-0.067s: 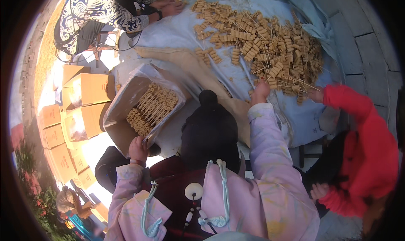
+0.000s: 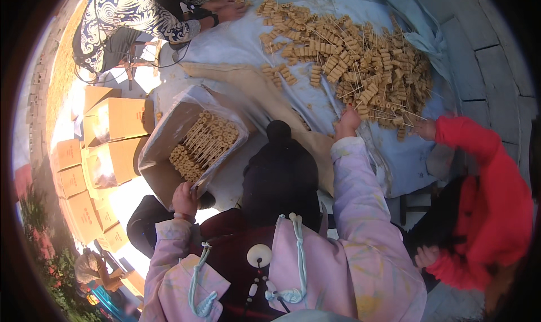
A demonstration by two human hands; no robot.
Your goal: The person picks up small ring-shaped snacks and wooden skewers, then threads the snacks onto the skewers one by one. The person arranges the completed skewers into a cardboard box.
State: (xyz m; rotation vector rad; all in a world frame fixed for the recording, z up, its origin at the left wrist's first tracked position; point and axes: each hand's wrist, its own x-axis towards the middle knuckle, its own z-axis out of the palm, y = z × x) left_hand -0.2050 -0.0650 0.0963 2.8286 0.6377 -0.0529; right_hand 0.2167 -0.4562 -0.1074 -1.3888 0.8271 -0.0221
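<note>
My left hand is closed on the near rim of an open cardboard box with a plastic liner. Inside it, skewers of ring-shaped tan pieces lie in tight rows. My right arm reaches forward to the near edge of a big heap of skewered tan food pieces on a pale blue sheet. There my right hand has its fingers drawn together beside several thin sticks; what they grip, if anything, is too small to make out.
At right, a person in a red sleeve has a hand at the heap's edge. Another person in a patterned top works at the sheet's far left. Closed and open cartons are stacked at left. A tan cloth borders the sheet.
The red-sleeved person's hand at the heap has shifted slightly to the right. My own hands have barely moved.
</note>
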